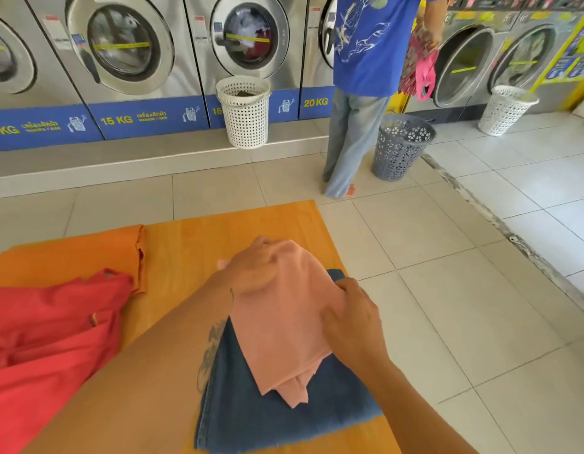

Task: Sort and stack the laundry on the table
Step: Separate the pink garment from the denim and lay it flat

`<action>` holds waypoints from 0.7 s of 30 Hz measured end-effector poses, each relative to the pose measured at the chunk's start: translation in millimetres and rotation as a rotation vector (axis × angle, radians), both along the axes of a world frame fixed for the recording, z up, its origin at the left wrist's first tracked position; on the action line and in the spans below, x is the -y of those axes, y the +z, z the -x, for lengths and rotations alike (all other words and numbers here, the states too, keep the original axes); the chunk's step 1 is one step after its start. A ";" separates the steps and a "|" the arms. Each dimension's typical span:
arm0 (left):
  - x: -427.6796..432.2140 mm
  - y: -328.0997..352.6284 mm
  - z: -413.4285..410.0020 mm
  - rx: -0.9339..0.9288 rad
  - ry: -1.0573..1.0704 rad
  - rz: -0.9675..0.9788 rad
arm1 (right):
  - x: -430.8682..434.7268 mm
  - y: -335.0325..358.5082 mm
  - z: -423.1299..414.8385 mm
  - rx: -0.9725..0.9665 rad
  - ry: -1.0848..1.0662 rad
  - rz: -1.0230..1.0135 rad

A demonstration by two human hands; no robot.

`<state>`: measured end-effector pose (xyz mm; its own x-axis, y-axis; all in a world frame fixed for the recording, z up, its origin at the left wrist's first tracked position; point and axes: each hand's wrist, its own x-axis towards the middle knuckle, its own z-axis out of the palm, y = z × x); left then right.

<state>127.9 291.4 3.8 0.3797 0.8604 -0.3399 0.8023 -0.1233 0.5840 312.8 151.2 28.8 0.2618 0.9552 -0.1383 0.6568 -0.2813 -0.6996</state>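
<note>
Pretty clearly a laundromat I'm looking at here. There's a row of big steel front-load washers (pixel 126 50) along the wall with blue 15 KG and 20 KG labels (pixel 315 102), plastic laundry baskets (pixel 245 113) on the tiled floor (pixel 447 290), and another customer (pixel 366 93) holding clothes at an open machine (pixel 464 63).

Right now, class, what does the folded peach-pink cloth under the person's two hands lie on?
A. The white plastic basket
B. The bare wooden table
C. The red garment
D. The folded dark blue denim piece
D: the folded peach-pink cloth, with the left hand and right hand on it, rests on the folded dark blue denim piece.
</note>
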 end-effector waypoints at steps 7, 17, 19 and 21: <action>-3.9 24.2 3.3 0.073 0.014 0.101 | 17.7 14.6 4.8 -0.284 -0.061 -0.196; 4.3 48.9 -27.5 0.084 -0.149 -0.106 | 8.2 2.4 -4.6 -0.060 0.031 -0.007; 0.6 38.1 -27.9 -0.050 -0.092 -0.050 | 11.5 -6.2 -6.7 0.026 -0.025 0.104; -1.4 19.3 -18.1 -0.160 -0.015 0.041 | 12.3 -7.8 -9.0 0.023 -0.025 0.143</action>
<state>146.0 292.7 23.0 0.3300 0.8392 -0.4321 0.8840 -0.1141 0.4534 321.8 138.9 21.0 0.2900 0.9192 -0.2665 0.6638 -0.3938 -0.6358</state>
